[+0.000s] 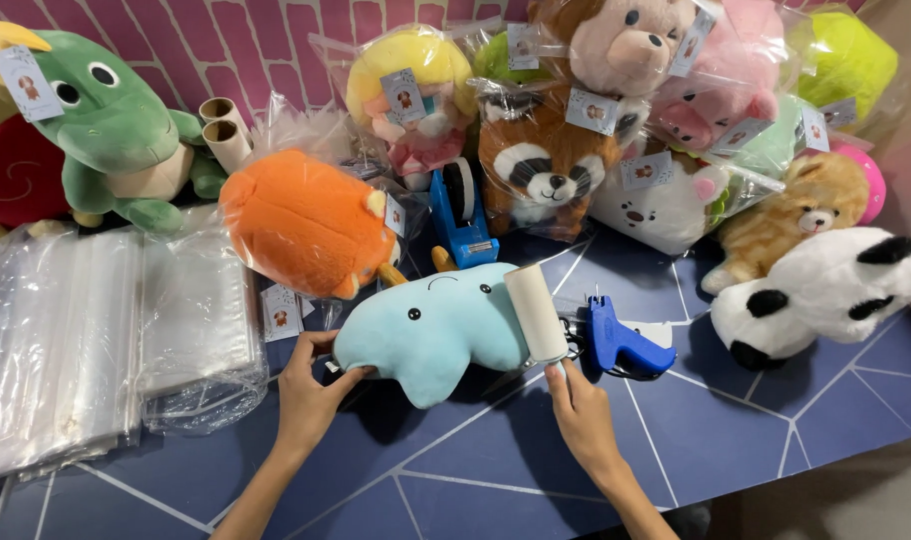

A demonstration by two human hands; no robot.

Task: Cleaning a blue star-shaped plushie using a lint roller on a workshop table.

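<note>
Left hand [311,392] grips the blue plush toy [431,325] on the surface [496,470]; right hand [579,405] grips the lint roller [536,310] against it.

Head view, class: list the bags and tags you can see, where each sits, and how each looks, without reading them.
Flat clear bags: stacked at left, see-through, rectangular.
Bagged plush toys: back row, clear wrapping, glossy.
Hang tags: on the bags, small pale rectangles with a little picture.
Loose tag: beside the left hand, same look.
</note>
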